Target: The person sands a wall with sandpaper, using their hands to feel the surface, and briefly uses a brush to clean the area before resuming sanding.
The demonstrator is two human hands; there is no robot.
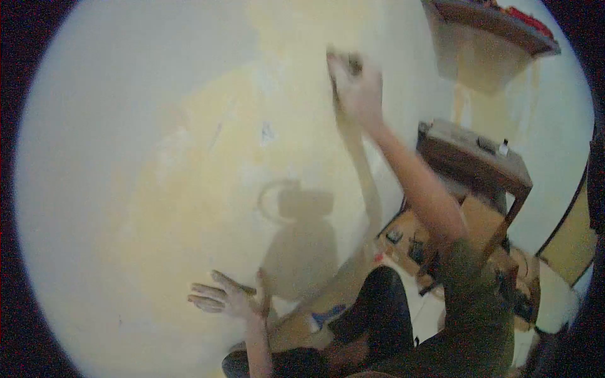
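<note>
Before me rises a wall with patchy yellow and whitish paint. My left hand is at the lower part of the wall, fingers spread and holding nothing. Higher up, my right hand is at the wall with its fingers closed. Something small and dark shows at its fingers, but blur hides what it is. Between the hands, a small grey-blue mark shows on the wall. My shadow falls on the wall.
To the right stands a wooden table with small items on top. A shelf with red things hangs above it. Boxes and cables lie below. A blue-and-white object lies near my knees.
</note>
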